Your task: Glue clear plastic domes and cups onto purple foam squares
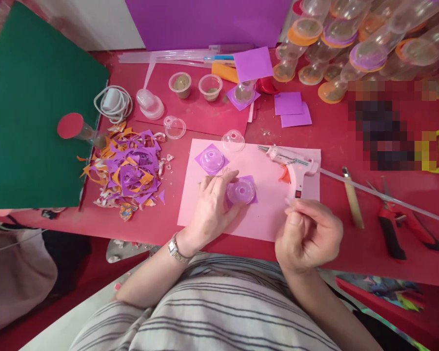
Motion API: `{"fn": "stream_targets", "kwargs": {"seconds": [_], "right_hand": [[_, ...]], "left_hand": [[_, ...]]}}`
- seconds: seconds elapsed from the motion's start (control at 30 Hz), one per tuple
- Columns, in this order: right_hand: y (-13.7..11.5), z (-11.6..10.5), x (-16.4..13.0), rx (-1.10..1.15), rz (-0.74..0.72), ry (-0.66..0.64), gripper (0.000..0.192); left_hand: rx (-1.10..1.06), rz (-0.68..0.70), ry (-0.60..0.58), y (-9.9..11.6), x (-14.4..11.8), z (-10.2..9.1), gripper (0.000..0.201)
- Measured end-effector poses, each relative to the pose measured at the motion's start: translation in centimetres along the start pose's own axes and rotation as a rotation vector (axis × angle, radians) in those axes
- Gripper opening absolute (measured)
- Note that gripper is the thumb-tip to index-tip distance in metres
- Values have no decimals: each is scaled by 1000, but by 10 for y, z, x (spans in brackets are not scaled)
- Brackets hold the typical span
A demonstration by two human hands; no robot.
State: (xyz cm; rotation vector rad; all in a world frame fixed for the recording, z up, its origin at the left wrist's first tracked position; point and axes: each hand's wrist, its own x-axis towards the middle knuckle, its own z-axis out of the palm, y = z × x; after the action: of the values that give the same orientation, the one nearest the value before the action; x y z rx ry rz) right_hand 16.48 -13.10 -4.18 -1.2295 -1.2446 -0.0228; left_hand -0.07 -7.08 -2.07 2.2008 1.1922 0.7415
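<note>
My left hand [214, 202] holds a clear plastic dome lid [241, 191] between thumb and index finger, at its left edge. The lid lies on a purple paper square on a pink sheet [190, 204]. Another dome lid [212, 160] sits on its own purple square just behind that hand. My right hand [309, 236] is raised at the sheet's front right, thumb and index finger pinched together; a faint whitish bit shows at the fingertips, too small to name. A pink glue gun [290, 158] lies beyond it, a clear glue stick out of its back.
Purple and orange paper scraps [135, 168] heap at the left. Two cups [180, 84] with greyish contents stand at the back, beside loose purple squares [289, 103]. Stacked plastic cups [369, 53] fill the back right. A utility knife [353, 197] and red-handled pliers [391, 224] lie right.
</note>
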Motion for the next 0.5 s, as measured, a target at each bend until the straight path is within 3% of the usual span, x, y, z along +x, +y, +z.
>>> {"fn": "stream_targets", "kwargs": {"seconds": [0.5], "right_hand": [[-4, -1, 2, 4, 104, -40, 12]], "left_hand": [[100, -7, -6, -5, 0, 6, 57]]}}
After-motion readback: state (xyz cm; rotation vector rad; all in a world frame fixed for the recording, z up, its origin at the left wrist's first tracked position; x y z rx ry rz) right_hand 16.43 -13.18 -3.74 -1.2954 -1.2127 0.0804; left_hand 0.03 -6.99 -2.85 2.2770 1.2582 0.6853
